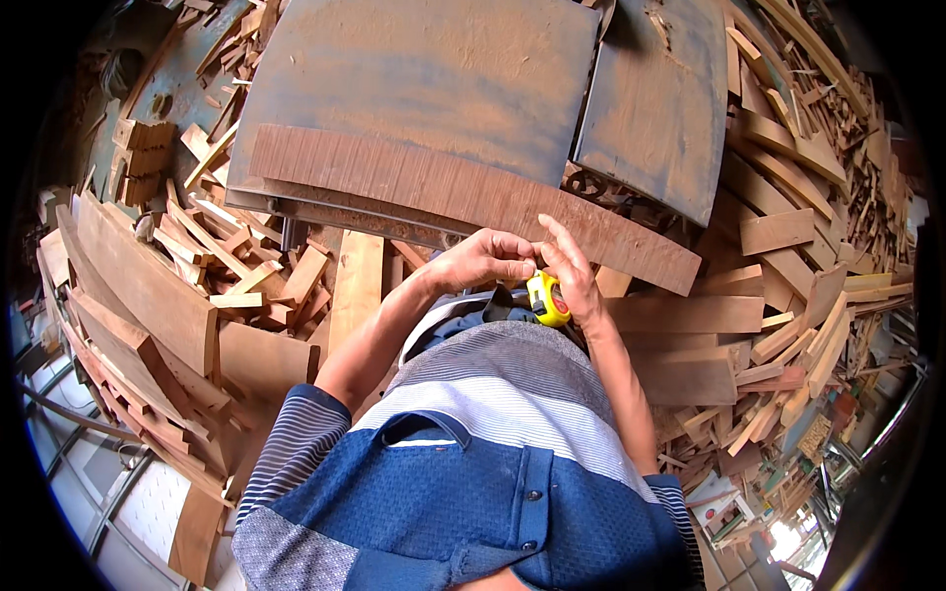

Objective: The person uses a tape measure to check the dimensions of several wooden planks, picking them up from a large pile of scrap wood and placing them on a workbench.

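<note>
The tape measure (548, 299), a small rounded case in bright yellow w/ black patches & a red-and-dark round spot on its R side, was in front of the waist, just on the near side of where the hands met, partly against the R hand (573, 271). R hand was half-curled, index pointing far & left; L hand (485, 261) came in from the left, fingers bent, thumb & index tips nearly together. Fingers overlapped there, so couldn't tell if either hand actually had hold of the tape measure or anything else. Just far of them, a long reddish-brown board (463, 192) w/ fine cross-stripes lay along the near edge of a dusty grey metal table (424, 89), its R end jutting past. Wood offcuts (232, 261) were piled L & R.
</note>
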A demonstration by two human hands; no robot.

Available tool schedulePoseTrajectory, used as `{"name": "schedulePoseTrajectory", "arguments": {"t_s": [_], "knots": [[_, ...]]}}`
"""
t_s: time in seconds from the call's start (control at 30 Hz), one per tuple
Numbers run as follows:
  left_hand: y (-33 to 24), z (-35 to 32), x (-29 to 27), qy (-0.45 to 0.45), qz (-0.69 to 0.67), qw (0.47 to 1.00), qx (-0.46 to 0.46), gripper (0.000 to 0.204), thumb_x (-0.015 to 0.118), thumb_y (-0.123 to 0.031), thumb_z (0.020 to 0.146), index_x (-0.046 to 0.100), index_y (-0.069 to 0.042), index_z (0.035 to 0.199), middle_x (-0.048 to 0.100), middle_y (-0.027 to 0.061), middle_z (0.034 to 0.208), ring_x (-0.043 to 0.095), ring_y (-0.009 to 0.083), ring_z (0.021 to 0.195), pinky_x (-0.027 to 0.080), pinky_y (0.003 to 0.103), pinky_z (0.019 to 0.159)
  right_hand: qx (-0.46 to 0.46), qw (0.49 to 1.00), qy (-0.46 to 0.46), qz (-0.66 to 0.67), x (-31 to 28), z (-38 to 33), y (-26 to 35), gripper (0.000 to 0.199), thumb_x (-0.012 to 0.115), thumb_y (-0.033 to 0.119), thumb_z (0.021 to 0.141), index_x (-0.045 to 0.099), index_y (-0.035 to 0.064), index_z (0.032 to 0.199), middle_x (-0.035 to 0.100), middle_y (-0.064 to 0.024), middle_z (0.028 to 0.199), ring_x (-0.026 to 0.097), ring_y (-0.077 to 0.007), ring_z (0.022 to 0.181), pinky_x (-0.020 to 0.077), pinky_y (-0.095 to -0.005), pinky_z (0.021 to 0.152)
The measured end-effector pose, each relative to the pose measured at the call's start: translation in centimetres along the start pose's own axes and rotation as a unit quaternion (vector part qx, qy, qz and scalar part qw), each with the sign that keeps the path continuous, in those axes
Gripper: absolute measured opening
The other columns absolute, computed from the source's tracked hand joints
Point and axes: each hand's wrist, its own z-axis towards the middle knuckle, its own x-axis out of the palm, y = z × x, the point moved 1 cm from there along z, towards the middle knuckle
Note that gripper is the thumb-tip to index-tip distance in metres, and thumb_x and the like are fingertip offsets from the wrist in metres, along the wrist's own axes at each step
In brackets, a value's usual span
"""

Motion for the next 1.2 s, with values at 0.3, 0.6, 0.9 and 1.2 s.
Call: {"name": "schedulePoseTrajectory", "arguments": {"t_s": [0.3,0.6,0.9,1.2], "knots": [[-2.0,-0.3,0.0,0.027,0.18,0.983,-0.005,0.022,0.074,-0.021,0.096,0.068,-0.001,0.104,0.064,-0.0044,0.088,0.056,0.006,0.082,0.049,0.025,0.077,-0.036,0.997,0.019,-0.061,-0.1,0.7,-0.9,0.061,0.051,0.041,0.106,0.041,0.0024,0.152,0.061,-0.0117,0.12,0.059,-0.0175,0.111,0.0456,-0.0291,0.1],[-2.3,0.1,1.2,0.062,0.194,0.979,-0.01,0.026,0.087,-0.014,0.081,0.067,-0.004,0.094,0.062,-0.0061,0.082,0.056,0.0052,0.078,0.047,0.024,0.074,0.017,0.997,0.065,-0.046,-0.4,0.1,-0.6,0.074,0.049,0.061,0.102,0.045,0.0062,0.151,0.061,-0.0094,0.115,0.06,-0.0168,0.105,0.0496,-0.0314,0.093],[-1.0,-0.6,-1.7,0.059,-0.194,0.979,-0.021,0.026,0.082,0.002,0.08,0.07,-0.003,0.103,0.072,0.004,0.088,0.072,0.0146,0.073,0.06,0.027,0.065,0.051,0.994,0.091,0.015,-1.8,-0.3,-0.6,0.073,0.059,0.062,0.097,0.055,0.0041,0.142,0.067,-0.006,0.103,0.061,-0.0136,0.096,0.0493,-0.0286,0.087],[-5.3,-2.2,-9.4,-0.021,-0.216,0.965,0.145,0.019,0.069,0.001,0.086,0.066,-0.005,0.104,0.068,0.0058,0.095,0.066,0.0177,0.072,0.058,0.034,0.067,0.062,0.994,0.069,-0.054,-4.0,-2.6,-1.0,0.026,0.069,0.022,0.093,0.072,-0.0012,0.104,0.07,-0.0058,0.081,0.065,-0.01,0.073,0.0521,-0.0253,0.068]]}}
